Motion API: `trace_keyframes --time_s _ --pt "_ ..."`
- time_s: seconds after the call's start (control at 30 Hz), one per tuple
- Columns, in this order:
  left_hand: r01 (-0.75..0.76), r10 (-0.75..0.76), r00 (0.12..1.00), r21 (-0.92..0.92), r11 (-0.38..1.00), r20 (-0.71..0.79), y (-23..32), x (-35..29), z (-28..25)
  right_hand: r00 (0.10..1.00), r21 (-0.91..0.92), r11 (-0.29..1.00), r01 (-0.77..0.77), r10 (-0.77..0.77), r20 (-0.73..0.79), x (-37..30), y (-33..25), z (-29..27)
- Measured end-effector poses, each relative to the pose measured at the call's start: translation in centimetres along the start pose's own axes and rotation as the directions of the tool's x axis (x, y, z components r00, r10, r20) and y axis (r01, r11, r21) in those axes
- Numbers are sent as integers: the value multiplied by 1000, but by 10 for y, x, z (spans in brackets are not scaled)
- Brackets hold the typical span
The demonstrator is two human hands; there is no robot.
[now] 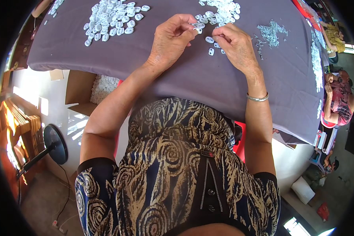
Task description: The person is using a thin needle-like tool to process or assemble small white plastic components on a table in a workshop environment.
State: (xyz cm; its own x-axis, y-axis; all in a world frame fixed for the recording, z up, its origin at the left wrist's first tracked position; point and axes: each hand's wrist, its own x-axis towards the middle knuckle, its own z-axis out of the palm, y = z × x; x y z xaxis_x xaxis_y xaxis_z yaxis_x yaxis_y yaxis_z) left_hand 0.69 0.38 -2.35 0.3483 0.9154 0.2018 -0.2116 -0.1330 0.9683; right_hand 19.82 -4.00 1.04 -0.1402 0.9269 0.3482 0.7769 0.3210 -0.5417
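Thumb and fingers of my left hand (170,41) are pinched on a small white plastic piece with holes (199,31), just above the cloth. Facing it, my right hand (236,46) is closed in a pinch; what its fingertips hold, if anything, is too small to make out. Below those fingertips lies a white oval plastic piece (209,39), with a smaller two-holed white piece (211,51) nearer me. Beyond my hands spreads a heap of white oval pieces (224,11). Right of my right hand is a scatter of small metal screws (272,34).
A grey cloth (200,72) covers the table. Another heap of white ovals (110,19) lies at the far left. Under the table edge stands a cardboard box (80,88) of white pieces. A black fan (56,144) is at left; another person (340,100) sits at right.
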Motion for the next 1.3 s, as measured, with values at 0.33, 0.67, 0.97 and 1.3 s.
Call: trace_keyframes --time_s 0.33,0.67,0.97,1.3 --pt "-18 17 1000 50 999 24 -1 -1 0 999 -69 998 10 -7 33 -2 -1 4" --pt "28 -29 999 24 999 35 -1 0 2 994 -34 994 101 -100 38 -3 -3 11" --pt "-26 26 1000 -43 999 -5 3 -1 1 974 18 977 213 -211 -79 0 -9 22" --pt "-3 3 1000 -19 1000 -21 3 0 0 941 54 969 -239 245 -234 -12 49 -62"
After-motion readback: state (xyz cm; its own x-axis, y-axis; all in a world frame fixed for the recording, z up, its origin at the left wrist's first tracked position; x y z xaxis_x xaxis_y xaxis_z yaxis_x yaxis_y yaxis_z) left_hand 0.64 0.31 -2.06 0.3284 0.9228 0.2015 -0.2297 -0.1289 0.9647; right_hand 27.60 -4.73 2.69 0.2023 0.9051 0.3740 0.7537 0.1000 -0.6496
